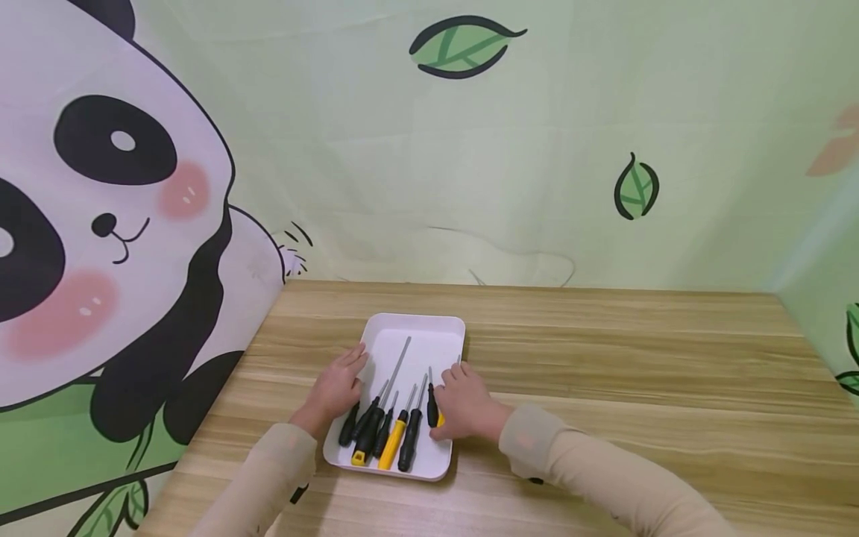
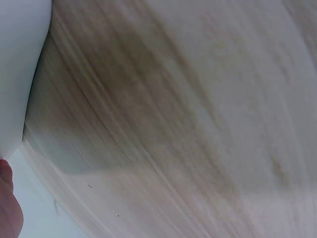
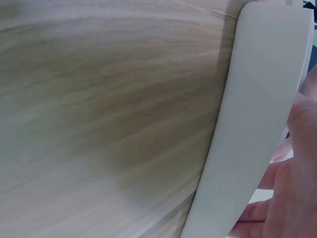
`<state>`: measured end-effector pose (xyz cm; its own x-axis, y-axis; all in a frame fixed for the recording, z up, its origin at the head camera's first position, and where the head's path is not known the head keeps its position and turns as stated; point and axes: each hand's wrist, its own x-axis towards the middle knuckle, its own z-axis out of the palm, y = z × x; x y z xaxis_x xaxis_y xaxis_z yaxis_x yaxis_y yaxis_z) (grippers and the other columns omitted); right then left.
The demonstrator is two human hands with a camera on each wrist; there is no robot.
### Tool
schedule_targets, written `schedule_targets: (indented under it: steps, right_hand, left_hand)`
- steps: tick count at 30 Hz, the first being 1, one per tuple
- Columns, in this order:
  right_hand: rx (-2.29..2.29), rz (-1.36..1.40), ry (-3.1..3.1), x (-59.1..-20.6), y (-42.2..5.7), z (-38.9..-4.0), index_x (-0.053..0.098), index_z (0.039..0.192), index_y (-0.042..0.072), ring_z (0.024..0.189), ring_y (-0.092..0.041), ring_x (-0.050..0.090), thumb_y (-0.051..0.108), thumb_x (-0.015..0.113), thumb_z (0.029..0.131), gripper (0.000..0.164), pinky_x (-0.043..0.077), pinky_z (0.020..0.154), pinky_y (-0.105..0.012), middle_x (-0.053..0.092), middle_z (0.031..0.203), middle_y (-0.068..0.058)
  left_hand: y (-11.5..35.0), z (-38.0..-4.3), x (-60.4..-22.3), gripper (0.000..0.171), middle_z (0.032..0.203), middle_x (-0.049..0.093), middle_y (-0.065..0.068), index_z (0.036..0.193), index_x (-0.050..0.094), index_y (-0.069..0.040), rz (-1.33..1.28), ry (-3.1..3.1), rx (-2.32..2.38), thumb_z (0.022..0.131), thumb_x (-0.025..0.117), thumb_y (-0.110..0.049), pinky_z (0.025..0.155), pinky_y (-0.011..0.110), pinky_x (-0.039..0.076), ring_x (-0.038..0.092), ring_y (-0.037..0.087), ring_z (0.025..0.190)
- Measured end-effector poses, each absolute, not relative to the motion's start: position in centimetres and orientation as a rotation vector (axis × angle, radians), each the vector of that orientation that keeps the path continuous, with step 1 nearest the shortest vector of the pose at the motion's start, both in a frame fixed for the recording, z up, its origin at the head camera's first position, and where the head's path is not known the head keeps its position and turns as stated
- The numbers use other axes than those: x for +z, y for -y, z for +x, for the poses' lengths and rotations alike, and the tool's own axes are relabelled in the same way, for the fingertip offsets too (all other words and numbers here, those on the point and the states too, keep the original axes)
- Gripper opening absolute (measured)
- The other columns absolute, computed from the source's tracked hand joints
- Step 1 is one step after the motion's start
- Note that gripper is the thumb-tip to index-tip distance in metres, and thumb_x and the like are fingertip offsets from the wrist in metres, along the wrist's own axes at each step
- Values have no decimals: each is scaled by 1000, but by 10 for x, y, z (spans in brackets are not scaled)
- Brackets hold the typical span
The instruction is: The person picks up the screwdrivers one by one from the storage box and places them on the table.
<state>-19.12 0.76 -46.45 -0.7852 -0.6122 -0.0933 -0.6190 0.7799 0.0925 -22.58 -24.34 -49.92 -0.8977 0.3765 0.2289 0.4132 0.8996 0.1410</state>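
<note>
A white tray [image 1: 423,328] lies on the table with several screwdrivers in it, some black-handled, one yellow-handled [image 1: 394,441]. The largest has a black handle with a yellow end [image 1: 365,441]. My left hand [image 1: 335,384] rests at the tray's left rim, fingers fairly straight, thumb near a black screwdriver [image 1: 348,425]. My right hand [image 1: 463,403] reaches over the right rim, fingers bent into the tray. Under it shows a bit of yellow handle [image 1: 441,419], beside a small black screwdriver [image 1: 432,403]. Its fingertips are hidden, so whether they grip that handle is unclear.
The wooden table [image 1: 637,358] extends far to the right of the tray. A green backdrop [image 1: 537,149] with printed leaves stands behind it, and a printed panda [image 1: 127,224] fills the left side. The tray's outer wall [image 3: 247,119] fills part of the right wrist view.
</note>
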Motion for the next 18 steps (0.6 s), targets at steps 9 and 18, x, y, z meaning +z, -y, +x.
schedule_targets:
  steps: [9, 18]
  right_hand:
    - [283, -939, -2897, -463, 0, -190, 64, 90, 11, 95, -24, 42, 65, 59, 62, 61, 30, 94, -39, 53, 92, -6]
    - [261, -887, -2854, -465, 5, -192, 64, 92, 12, 101, -27, 41, 61, 62, 62, 58, 27, 98, -41, 53, 98, -9]
  left_hand:
    - [244, -225, -499, 45, 129, 48, 17, 118, 54, 4, -603, 2861, -275, 74, 53, -4, 97, 41, 37, 46, 31, 118]
    - [244, -225, -499, 45, 130, 48, 17, 118, 54, 4, -598, 2867, -272, 74, 53, -5, 97, 41, 37, 46, 31, 119]
